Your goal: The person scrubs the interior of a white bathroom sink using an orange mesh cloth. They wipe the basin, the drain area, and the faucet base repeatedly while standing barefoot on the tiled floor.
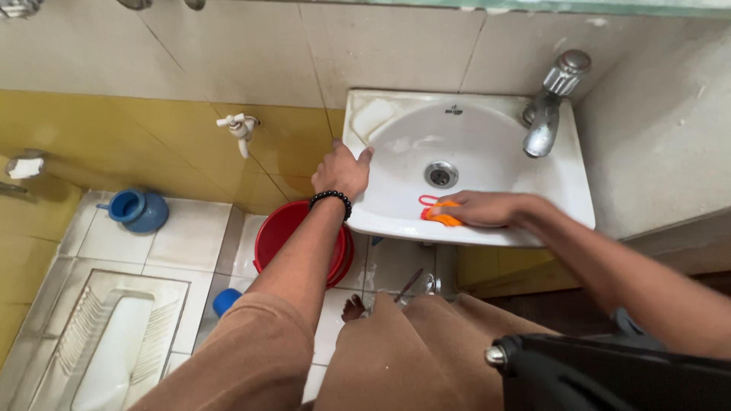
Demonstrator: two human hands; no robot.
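Right hand (487, 208): grip closed flat over an orange scrubber (440, 215), pressing it onto the basin's front slope.
Scrubber: bright orange, looped, partly hidden under the fingers.
Left hand (342, 170): open, palm braced on the white sink (396, 129) rim's left edge.
Farther: steel drain (441, 174), chrome tap (550, 106).

— How is the room finished?
— The wall (228, 53) carries pale tiles above, yellow tiles (114, 133) below, with a white tap (240, 128).
— And underfoot?
— A white tiled floor (190, 232) holds a squat toilet (114, 350).
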